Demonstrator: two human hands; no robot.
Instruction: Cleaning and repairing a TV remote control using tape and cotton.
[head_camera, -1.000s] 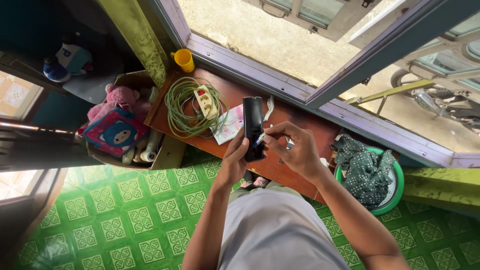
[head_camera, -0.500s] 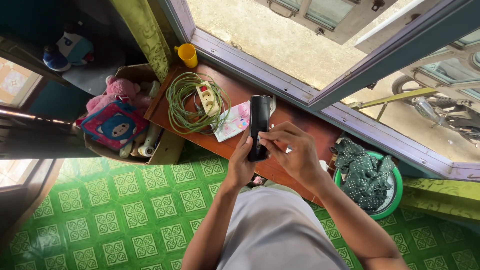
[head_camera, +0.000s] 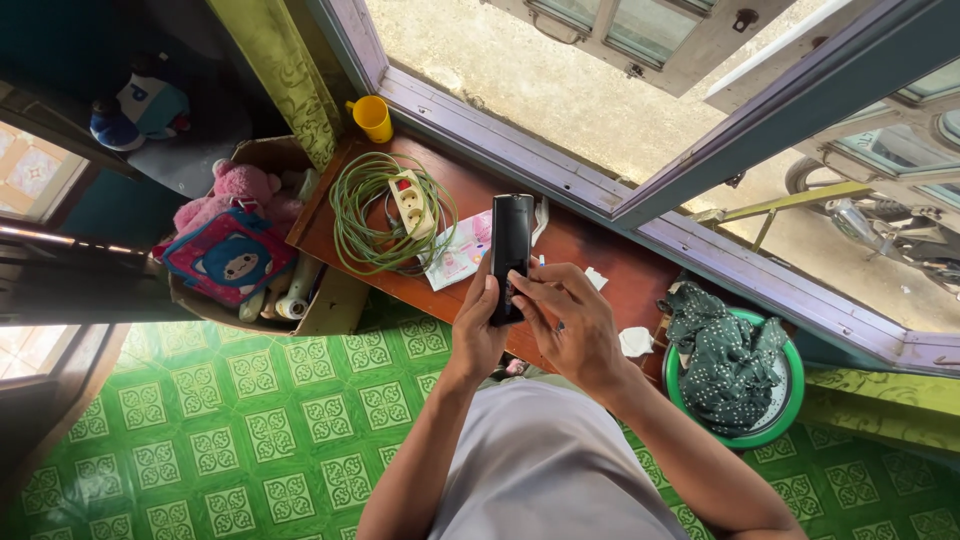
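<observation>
I hold a long black remote-like device (head_camera: 510, 247) upright in front of me, above a reddish-brown wooden table (head_camera: 600, 245). My left hand (head_camera: 477, 330) grips its lower end from the left, thumb up along its side. My right hand (head_camera: 567, 325) wraps the lower end from the right, its fingertips resting on the front face. A ring shows on one finger of that hand.
On the table lie a coiled green cable (head_camera: 372, 215) with a white power strip (head_camera: 411, 203), a pink printed packet (head_camera: 458, 252) and paper scraps. A yellow cup (head_camera: 372, 118) stands on the window sill. A box of plush toys (head_camera: 235, 235) sits left; a green basin with dark cloth (head_camera: 735, 365) sits right.
The black device has stayed in both hands with nearly the same grip. My view has shifted a little, so the table and window sit slightly lower and further right in the picture.
</observation>
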